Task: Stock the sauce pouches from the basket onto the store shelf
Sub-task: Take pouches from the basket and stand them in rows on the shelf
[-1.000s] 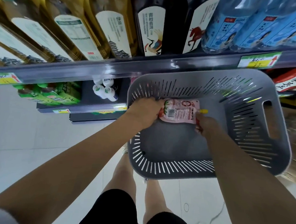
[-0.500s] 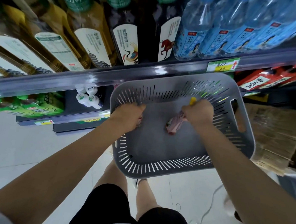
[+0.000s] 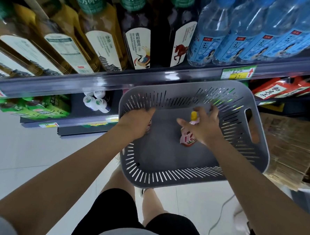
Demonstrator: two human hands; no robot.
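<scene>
A grey slotted basket (image 3: 174, 180) sits below the shelf rail (image 3: 153, 77). My right hand (image 3: 204, 127) is inside it and holds a pink sauce pouch (image 3: 186, 139) upright. The pouch's yellow cap (image 3: 193, 116) sticks up between my thumb and fingers, which are spread and blurred. My left hand (image 3: 137, 123) is curled by the basket's left wall. A pink sliver of a second pouch (image 3: 148, 125) shows under its fingers; the rest is hidden.
Tea bottles (image 3: 137, 43) and blue water bottles (image 3: 237, 40) fill the shelf above. Red packets (image 3: 272, 88) lie on the lower shelf at right, green cartons (image 3: 38, 108) and small white bottles (image 3: 95, 101) at left. Cardboard (image 3: 290, 149) lies right of the basket.
The flat pouch held by both hands came apart: my right hand lifted one pouch upright and spread its fingers. My left hand drew to the left wall. The view tilted up.
</scene>
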